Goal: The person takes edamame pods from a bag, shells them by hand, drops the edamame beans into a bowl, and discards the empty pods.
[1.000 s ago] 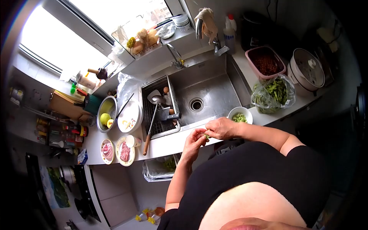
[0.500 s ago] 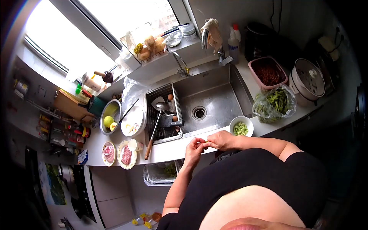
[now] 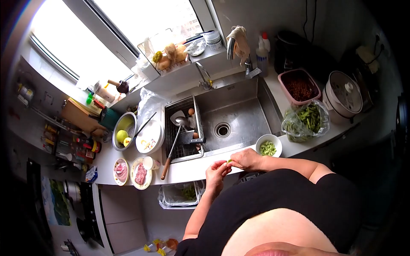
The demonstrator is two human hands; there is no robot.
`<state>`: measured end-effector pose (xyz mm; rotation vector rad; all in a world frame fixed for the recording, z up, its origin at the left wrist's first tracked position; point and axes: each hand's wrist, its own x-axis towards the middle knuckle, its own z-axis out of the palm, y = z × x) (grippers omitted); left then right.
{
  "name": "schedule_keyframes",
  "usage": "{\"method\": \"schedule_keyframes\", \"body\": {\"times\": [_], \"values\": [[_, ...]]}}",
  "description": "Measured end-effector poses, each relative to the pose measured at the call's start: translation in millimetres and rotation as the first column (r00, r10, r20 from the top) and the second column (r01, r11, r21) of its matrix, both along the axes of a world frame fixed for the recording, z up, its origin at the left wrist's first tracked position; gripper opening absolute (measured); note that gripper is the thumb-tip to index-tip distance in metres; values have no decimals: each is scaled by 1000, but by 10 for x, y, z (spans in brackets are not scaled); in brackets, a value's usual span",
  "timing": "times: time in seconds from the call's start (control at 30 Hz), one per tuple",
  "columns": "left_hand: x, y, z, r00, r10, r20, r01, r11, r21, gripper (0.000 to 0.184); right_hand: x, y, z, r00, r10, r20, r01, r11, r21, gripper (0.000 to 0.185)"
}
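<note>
In the head view, a small green pod (image 3: 229, 161) is held in front of the sink (image 3: 243, 111), low over the counter's near edge. It is pinched between the fingertips of the left hand (image 3: 216, 174) and the right hand (image 3: 247, 160), which are brought together on it; most of it is hidden by the fingers, and whether it is whole or split cannot be told. A white bowl (image 3: 279, 146) is set at the sink's near right corner, just beside the right wrist, and green pieces (image 3: 268, 148) are gathered in it. To the right of the sink, more pods (image 3: 311, 117) are packed in a clear bag (image 3: 292, 122); behind this are placed a pink tub (image 3: 288, 94) of red-brown pieces and a lidded pot (image 3: 344, 96). Across the sink's left end a rack (image 3: 185, 157) is fitted, with a ladle (image 3: 181, 122), a knife (image 3: 186, 137) and eggs (image 3: 191, 111) laid in it. To the left of the sink, raw meat (image 3: 140, 175) is spread on a plate (image 3: 147, 181), and a yellow-green fruit (image 3: 122, 135) is held in a steel bowl (image 3: 133, 121). Below the sink's left end, greens are contained in a lined bin (image 3: 174, 199).
</note>
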<state>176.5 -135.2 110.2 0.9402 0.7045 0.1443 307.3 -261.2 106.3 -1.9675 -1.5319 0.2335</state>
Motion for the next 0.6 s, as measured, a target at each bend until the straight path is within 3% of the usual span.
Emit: {"method": "schedule_keyframes", "body": {"times": [0.07, 0.2, 0.27, 0.4, 0.47, 0.5, 0.53, 0.57, 0.6], "values": [[3, -24, -51, 999, 22, 32, -24, 999, 47, 14, 7, 0, 25, 1000, 16, -16, -16, 998, -54, 35], [57, -55, 52, 990, 46, 134, -75, 972, 222, 8, 14, 29, 68, 999, 37, 14, -37, 999, 1, 32], [99, -35, 84, 985, -10, 171, -49, 941, 335, 6, 10, 35, 106, 999, 45, -2, -45, 998, -38, 33], [116, -25, 106, 990, -100, 100, 47, 899, 436, 6, 3, -12, 119, 997, 75, 24, -72, 992, -104, 29], [129, -30, 88, 993, -97, 64, 53, 867, 495, 6, 50, -22, 102, 992, 107, -74, -112, 992, -66, 30], [140, -27, 101, 993, -87, 79, 36, 865, 501, 6, 80, -21, 99, 966, 90, -243, -105, 993, -50, 28], [137, -28, 121, 994, -75, 84, 22, 863, 505, 6, 104, -21, 77, 907, 69, -415, -94, 995, -40, 27], [131, -35, 130, 991, -56, 123, -11, 874, 487, 6, 126, -28, 28, 802, 76, -593, -65, 997, 40, 27], [122, -40, 138, 986, -38, 160, -43, 882, 469, 7, 153, -54, 21, 658, 8, -753, -8, 1000, 4, 26]]}}
